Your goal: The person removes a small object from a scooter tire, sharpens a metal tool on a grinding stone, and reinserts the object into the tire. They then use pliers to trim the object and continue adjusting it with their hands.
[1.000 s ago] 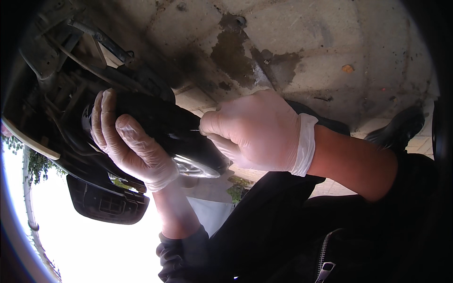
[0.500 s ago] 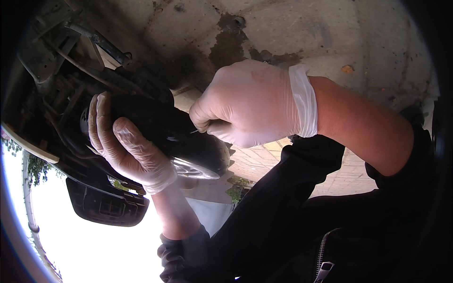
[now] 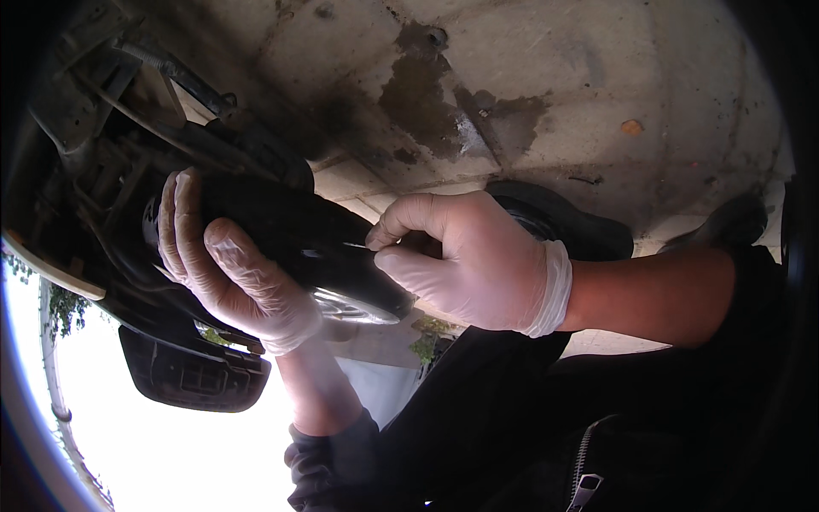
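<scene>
My left hand (image 3: 235,256), in a clear thin glove, curves around a glossy black rounded object (image 3: 281,226) with pale marks at its left end. Its fingers lie over that surface, with the thumb apart from them. My right hand (image 3: 469,260), gloved too, is closed in a pinch just right of the black object. The thumb and forefinger meet at a thin pale sliver (image 3: 354,245), too small to name. The forefinger of the glove looks smudged. Whether the sliver touches the black object I cannot tell.
Dark vehicle underside parts (image 3: 119,128) fill the upper left, with a black housing (image 3: 192,371) below. Behind my hands a shiny wheel rim (image 3: 363,307) shows in part. The paved floor (image 3: 589,102) has a dark wet stain (image 3: 418,94) and a brown scrap (image 3: 632,128).
My right hand has moved down and slightly right and has turned, so its thumb and forefinger show. More of the stained floor is uncovered. My left hand has barely moved.
</scene>
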A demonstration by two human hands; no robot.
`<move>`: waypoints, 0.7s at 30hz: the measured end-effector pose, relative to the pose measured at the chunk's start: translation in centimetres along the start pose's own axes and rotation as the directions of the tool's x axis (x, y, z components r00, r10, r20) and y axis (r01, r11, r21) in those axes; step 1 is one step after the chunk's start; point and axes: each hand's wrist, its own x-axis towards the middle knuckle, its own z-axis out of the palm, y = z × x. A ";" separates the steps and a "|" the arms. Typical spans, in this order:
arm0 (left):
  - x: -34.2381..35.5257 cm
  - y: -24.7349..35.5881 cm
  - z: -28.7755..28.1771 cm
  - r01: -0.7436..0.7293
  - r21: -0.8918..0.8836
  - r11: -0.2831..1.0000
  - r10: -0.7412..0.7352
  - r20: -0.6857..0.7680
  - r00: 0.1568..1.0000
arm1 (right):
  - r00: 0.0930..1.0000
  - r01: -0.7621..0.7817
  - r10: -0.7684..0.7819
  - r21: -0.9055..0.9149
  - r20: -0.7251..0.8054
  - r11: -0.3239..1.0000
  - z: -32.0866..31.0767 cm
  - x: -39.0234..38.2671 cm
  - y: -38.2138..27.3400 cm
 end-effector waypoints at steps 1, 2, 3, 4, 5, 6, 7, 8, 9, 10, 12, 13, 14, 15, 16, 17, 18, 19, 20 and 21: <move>0.0 -0.1 0.1 -0.005 0.000 1.000 0.005 -0.003 1.000 | 0.997 -0.073 0.075 0.076 -0.027 0.994 0.4 -0.3 0.0; 0.0 -0.1 0.1 -0.010 -0.002 1.000 0.010 -0.005 1.000 | 0.999 -0.053 0.053 0.047 -0.004 0.998 0.2 -0.2 0.0; 0.0 0.0 0.1 -0.009 0.002 1.000 0.009 0.005 1.000 | 0.998 -0.049 0.049 0.007 0.026 0.999 -0.2 0.1 -0.1; 0.0 0.0 0.0 -0.009 0.007 1.000 0.009 0.012 1.000 | 0.997 -0.054 0.056 -0.038 0.053 0.998 -0.8 0.7 -0.4; 0.0 0.1 -0.1 -0.008 0.012 1.000 0.008 0.019 1.000 | 0.995 -0.001 0.011 -0.102 0.097 0.995 -1.5 1.6 -0.7; 0.0 0.1 -0.1 -0.013 0.018 1.000 0.012 0.018 1.000 | 0.983 0.067 -0.025 -0.227 0.182 0.972 -2.3 2.2 -1.2; 0.0 0.2 -0.1 -0.018 0.024 1.000 0.018 0.017 1.000 | 0.963 0.151 -0.062 -0.335 0.261 0.930 -3.1 2.7 -1.7; 0.1 0.3 -0.1 -0.024 0.030 0.999 0.023 0.018 1.000 | 0.946 0.125 0.012 -0.399 0.324 0.908 -3.6 3.3 -2.2; 0.1 0.4 -0.1 -0.017 0.032 0.999 0.016 0.016 1.000 | 0.925 0.139 0.042 -0.440 0.378 0.887 -3.9 3.9 -2.7; 0.0 0.5 -0.2 -0.009 0.033 0.999 0.008 0.015 1.000 | 0.900 0.155 0.077 -0.480 0.429 0.864 -4.1 4.5 -3.1; -0.1 0.6 -0.1 -0.001 0.023 1.000 0.000 0.009 1.000 | 0.856 0.229 0.088 -0.528 0.509 0.818 -4.4 5.5 -3.9; -0.1 0.5 0.0 -0.002 0.012 1.000 0.002 0.006 1.000 | 0.833 0.271 0.098 -0.556 0.544 0.786 -4.4 5.9 -4.2; -0.1 0.6 0.0 -0.003 0.002 1.000 0.003 0.004 1.000 | 0.832 0.268 0.101 -0.557 0.545 0.786 -4.4 6.1 -4.4; -0.2 0.6 0.0 -0.009 0.008 1.000 0.009 0.011 1.000 | 0.812 0.291 0.095 -0.541 0.576 0.789 -4.5 6.4 -4.6; -0.2 0.6 0.0 -0.015 0.013 1.000 0.015 0.018 1.000 | 0.792 0.308 0.111 -0.550 0.600 0.776 -4.6 6.8 -4.8; -0.2 0.6 0.0 -0.021 0.018 1.000 0.021 0.023 1.000 | 0.772 0.334 0.123 -0.563 0.623 0.756 -4.6 7.3 -5.1; -0.2 0.7 0.0 -0.015 0.020 1.000 0.015 0.024 1.000 | 0.746 0.361 0.139 -0.571 0.651 0.737 -4.6 7.8 -5.3; -0.1 0.7 0.0 -0.010 0.022 1.000 0.010 0.025 1.000 | 0.731 0.369 0.139 -0.558 0.669 0.743 -4.6 8.2 -5.6; -0.1 0.7 0.0 -0.006 0.023 1.000 0.005 0.026 1.000 | 0.720 0.374 0.148 -0.559 0.678 0.740 -4.6 8.4 -5.9; -0.1 0.7 0.0 -0.004 0.023 1.000 0.004 0.025 1.000 | 0.715 0.365 0.193 -0.594 0.672 0.717 -4.6 8.7 -6.2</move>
